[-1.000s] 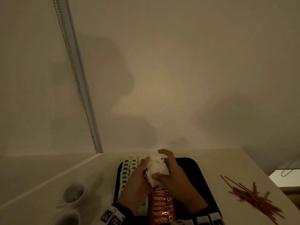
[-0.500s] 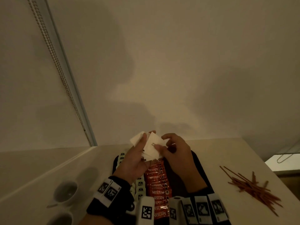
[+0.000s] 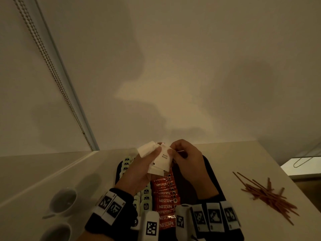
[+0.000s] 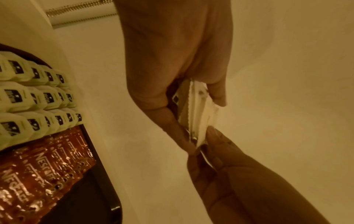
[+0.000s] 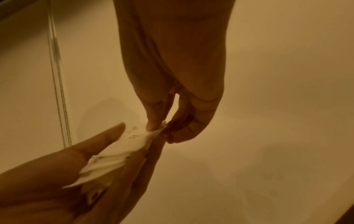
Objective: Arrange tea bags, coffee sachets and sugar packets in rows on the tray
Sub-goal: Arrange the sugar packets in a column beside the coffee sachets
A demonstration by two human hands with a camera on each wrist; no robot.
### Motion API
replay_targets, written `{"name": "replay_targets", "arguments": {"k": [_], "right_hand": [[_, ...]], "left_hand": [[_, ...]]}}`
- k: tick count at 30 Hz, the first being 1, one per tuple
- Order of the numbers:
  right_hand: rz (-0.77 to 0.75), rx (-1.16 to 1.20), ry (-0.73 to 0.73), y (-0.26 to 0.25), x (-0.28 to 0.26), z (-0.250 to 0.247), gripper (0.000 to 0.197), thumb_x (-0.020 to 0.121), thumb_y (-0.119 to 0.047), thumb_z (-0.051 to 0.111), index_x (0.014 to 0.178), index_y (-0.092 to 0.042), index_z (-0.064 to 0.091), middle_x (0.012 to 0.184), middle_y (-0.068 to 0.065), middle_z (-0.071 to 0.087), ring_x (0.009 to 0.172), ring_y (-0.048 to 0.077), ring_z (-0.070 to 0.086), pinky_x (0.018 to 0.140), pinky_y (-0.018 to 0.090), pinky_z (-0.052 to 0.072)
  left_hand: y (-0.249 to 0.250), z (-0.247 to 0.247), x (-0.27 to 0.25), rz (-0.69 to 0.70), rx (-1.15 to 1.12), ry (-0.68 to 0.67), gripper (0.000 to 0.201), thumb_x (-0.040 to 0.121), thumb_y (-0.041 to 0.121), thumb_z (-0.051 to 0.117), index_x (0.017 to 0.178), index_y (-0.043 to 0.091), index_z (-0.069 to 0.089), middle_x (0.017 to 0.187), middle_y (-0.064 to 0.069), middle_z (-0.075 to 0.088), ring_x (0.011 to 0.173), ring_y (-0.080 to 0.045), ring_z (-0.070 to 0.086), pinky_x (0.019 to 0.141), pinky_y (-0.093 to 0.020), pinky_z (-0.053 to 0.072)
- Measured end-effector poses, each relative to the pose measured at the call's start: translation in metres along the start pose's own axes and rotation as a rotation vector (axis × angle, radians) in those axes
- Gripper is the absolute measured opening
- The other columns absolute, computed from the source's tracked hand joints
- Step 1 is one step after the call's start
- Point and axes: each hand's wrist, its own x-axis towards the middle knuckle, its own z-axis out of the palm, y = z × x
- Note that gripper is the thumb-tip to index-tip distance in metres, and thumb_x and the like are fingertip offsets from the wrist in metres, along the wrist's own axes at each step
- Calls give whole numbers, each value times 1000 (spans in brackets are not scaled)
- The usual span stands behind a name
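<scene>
My left hand (image 3: pixel 144 169) grips a fanned stack of white sugar packets (image 3: pixel 161 160) above the far end of the black tray (image 3: pixel 211 174). My right hand (image 3: pixel 184 153) pinches the top packet, marked "white sugar", by its right edge between thumb and fingers. The left wrist view shows the sugar packets (image 4: pixel 195 112) edge-on between thumb and fingers. In the right wrist view my right hand (image 5: pixel 162 127) pinches a corner of the sugar packets (image 5: pixel 118 154). On the tray lie rows of pale tea bags (image 3: pixel 145 197) at left and red Nescafe coffee sachets (image 3: pixel 165 200) in the middle.
A loose pile of thin red-brown stir sticks (image 3: pixel 267 195) lies on the white counter right of the tray. Two white cups (image 3: pixel 62 202) stand at the left front. A wall and a blind chain (image 3: pixel 52 66) rise behind the counter. The counter's right edge drops off.
Both hands lifted the sugar packets up from the tray and fanned them out. My right hand now pinches the top packet's edge.
</scene>
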Motion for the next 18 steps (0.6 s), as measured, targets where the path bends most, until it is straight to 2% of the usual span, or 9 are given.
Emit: {"name": "replay_targets", "arguments": {"k": [2, 4, 7, 9, 10, 13, 15, 18], "right_hand": [[-3, 21, 25, 2, 2, -4, 14, 84, -11, 65, 77, -22, 63, 79, -8, 67, 76, 0, 63, 64, 13, 51], [9, 64, 31, 5, 3, -6, 15, 85, -10, 65, 81, -25, 64, 81, -9, 68, 79, 0, 64, 66, 15, 53], [151, 170, -16, 13, 4, -6, 9, 86, -18, 64, 96, -19, 65, 89, -1, 68, 85, 10, 67, 74, 26, 58], [270, 302, -59, 18, 4, -6, 10, 87, -17, 63, 93, -10, 65, 93, 8, 69, 89, 21, 68, 78, 35, 58], [316, 382, -86, 20, 5, -7, 9, 87, -15, 62, 90, -7, 65, 94, 10, 69, 89, 24, 69, 76, 36, 58], [408, 502, -150, 26, 12, -11, 7, 89, -14, 58, 85, -10, 62, 85, 4, 71, 76, 16, 69, 62, 25, 55], [454, 542, -121, 36, 23, -15, 7, 91, -13, 56, 84, -12, 59, 80, 1, 72, 70, 13, 69, 55, 22, 52], [474, 568, 16, 66, 51, -23, 6, 91, -6, 56, 86, -9, 58, 95, 11, 69, 83, 19, 68, 59, 22, 56]], "left_hand": [[-7, -2, 0, 4, 73, 20, 33, 73, 12, 69, 105, 15, 64, 95, -11, 72, 82, -24, 70, 66, -38, 57], [-13, -1, 0, 22, 96, 42, 31, 73, -2, 68, 101, 12, 64, 88, -8, 73, 77, -22, 70, 63, -34, 58], [-17, 2, 1, 66, 58, 71, 35, 73, -4, 66, 103, 11, 64, 92, -10, 73, 81, -23, 71, 61, -34, 57], [-19, 3, 4, 76, 47, 65, 37, 72, -2, 66, 106, 12, 63, 94, -10, 73, 83, -22, 71, 60, -33, 57], [-20, 3, 5, 64, 38, 62, 40, 70, 0, 67, 108, 13, 63, 96, -10, 73, 84, -22, 71, 60, -33, 57], [-24, 0, 10, 22, -12, 64, 46, 69, 7, 67, 115, 13, 61, 105, -13, 71, 91, -26, 69, 64, -35, 57], [-27, -5, 15, 13, -68, 101, 46, 70, 9, 66, 116, 12, 61, 108, -15, 69, 92, -27, 68, 65, -36, 58], [-30, -18, 25, 31, -174, 200, 50, 69, 6, 67, 118, 6, 59, 102, -19, 67, 81, -25, 68, 61, -36, 59]]}}
